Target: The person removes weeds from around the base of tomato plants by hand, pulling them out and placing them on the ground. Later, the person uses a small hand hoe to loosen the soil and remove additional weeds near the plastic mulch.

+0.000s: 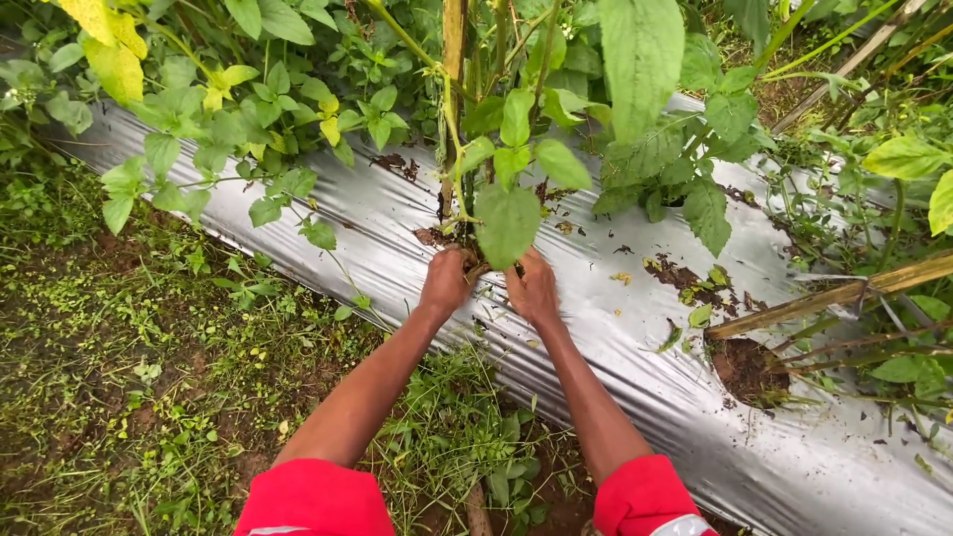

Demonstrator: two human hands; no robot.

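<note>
Both my arms reach forward in red sleeves to the foot of a green leafy plant (pixel 507 220) that grows through a hole in the silver plastic mulch sheet (pixel 635 328). My left hand (pixel 449 279) is curled at the plant's base on the left. My right hand (pixel 533 286) sits close beside it on the right, fingers tucked under a large leaf. What the fingers grip is hidden by leaves and soil. A bamboo stake (pixel 454 60) rises just behind the plant.
Grass and weeds (pixel 129 377) cover the ground on the left. Another planting hole with dark soil (pixel 747 369) lies to the right, with bamboo poles (pixel 844 294) lying across the sheet. More leafy plants crowd the top.
</note>
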